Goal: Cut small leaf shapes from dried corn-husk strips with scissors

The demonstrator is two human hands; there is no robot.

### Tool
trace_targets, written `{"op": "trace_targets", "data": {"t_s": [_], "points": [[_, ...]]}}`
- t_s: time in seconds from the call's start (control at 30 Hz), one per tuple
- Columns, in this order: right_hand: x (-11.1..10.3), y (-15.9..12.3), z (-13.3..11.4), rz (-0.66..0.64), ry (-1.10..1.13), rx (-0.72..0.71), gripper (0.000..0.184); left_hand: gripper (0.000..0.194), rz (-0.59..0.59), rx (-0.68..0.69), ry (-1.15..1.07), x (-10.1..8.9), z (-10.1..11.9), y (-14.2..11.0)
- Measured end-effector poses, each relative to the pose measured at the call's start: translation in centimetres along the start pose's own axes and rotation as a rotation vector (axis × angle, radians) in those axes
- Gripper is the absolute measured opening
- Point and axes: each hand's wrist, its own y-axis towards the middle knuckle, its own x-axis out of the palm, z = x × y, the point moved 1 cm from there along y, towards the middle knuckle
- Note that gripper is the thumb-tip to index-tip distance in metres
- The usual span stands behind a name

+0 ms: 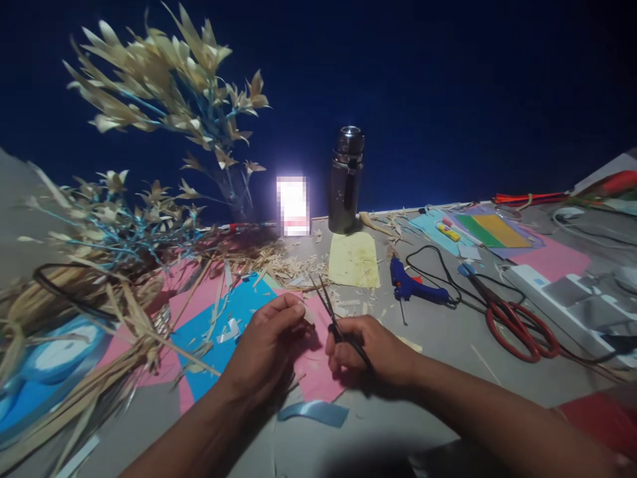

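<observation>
My right hand (371,352) is closed around the handles of small black scissors (328,307), whose blades are parted and point up and away from me. My left hand (269,345) pinches a small pale strip (307,314) between thumb and fingers, right beside the blades. Both hands rest over a pink paper sheet (313,372) that lies next to a blue sheet (233,312). A light blue ribbon piece (313,411) lies just in front of my hands.
A blue glue gun (413,287) and red-handled scissors (517,325) lie to the right, with a white power strip (562,295) beyond. A metal flask (346,180), a yellow paper (354,260) and a bright lit screen (292,206) stand behind. Dried leaf stalks (114,219) crowd the left.
</observation>
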Motion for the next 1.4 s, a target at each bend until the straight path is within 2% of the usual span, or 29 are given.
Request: {"op": "trace_targets", "data": {"t_s": [0.2, 0.37, 0.7, 0.8, 0.9, 1.03, 1.2, 1.4], "points": [[0.6, -0.2, 0.1, -0.119, -0.084, -0.003, 0.048, 0.015, 0.092, 0.132, 0.006, 0.0, 0.4, -0.1], [0.9, -0.1, 0.3, -0.071, -0.085, 0.080, 0.049, 0.015, 0.101, 0.114, -0.019, 0.1, -0.1, -0.1], [0.8, 0.2, 0.9, -0.019, -0.086, 0.142, 0.034, 0.016, 0.105, 0.126, 0.003, -0.1, 0.1, -0.1], [0.8, 0.5, 1.1, 0.012, 0.015, 0.115, 0.033, 0.017, 0.078, 0.079, -0.046, 0.0, 0.0, -0.2], [0.8, 0.6, 1.0, 0.147, 0.175, 0.000, 0.030, 0.020, 0.069, 0.021, -0.114, 0.0, -0.7, -0.2], [0.8, 0.6, 0.8, 0.248, 0.361, -0.097, 0.040, 0.023, 0.016, -0.058, -0.121, 0.2, -2.2, -0.5], [0.4, 0.4, 0.7, 0.243, 0.396, -0.141, 0.038, 0.019, -0.058, -0.097, -0.046, 0.5, -2.8, -0.7], [-0.2, -0.2, -0.3, 0.162, 0.256, -0.063, 0.032, 0.018, -0.187, -0.153, 0.101, -0.6, -2.2, -0.2]]}}
